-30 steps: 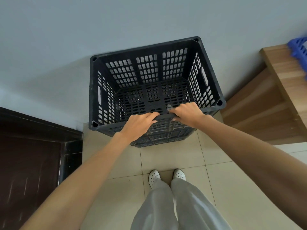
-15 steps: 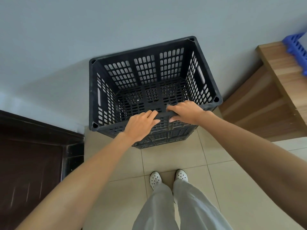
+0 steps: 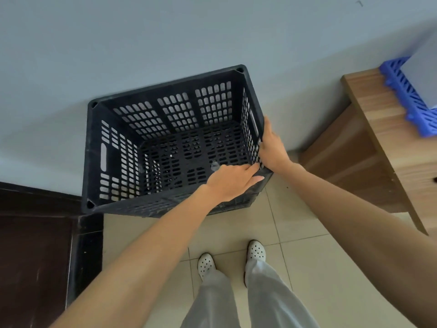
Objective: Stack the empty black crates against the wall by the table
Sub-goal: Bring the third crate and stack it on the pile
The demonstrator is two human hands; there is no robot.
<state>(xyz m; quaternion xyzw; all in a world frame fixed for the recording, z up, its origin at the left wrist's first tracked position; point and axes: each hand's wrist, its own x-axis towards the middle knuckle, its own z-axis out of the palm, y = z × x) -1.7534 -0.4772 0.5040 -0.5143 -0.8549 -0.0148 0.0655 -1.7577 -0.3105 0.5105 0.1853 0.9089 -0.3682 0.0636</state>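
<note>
An empty black slotted crate stands against the pale wall, resting on top of another black crate whose edge shows just below it. My left hand lies over the near rim close to the near right corner, fingers curled on the rim. My right hand is pressed flat against the outside of the right wall, with the fingers pointing up along it. The crate's far side touches the wall.
A wooden table stands to the right, with a blue plastic crate on its top. A dark wooden door and frame fill the lower left. Beige floor tiles and my white shoes lie below.
Both hands have slid right along the near rim to the near right corner; my right hand has gone round onto the right wall. The crate sits lower and more to the left in view.
</note>
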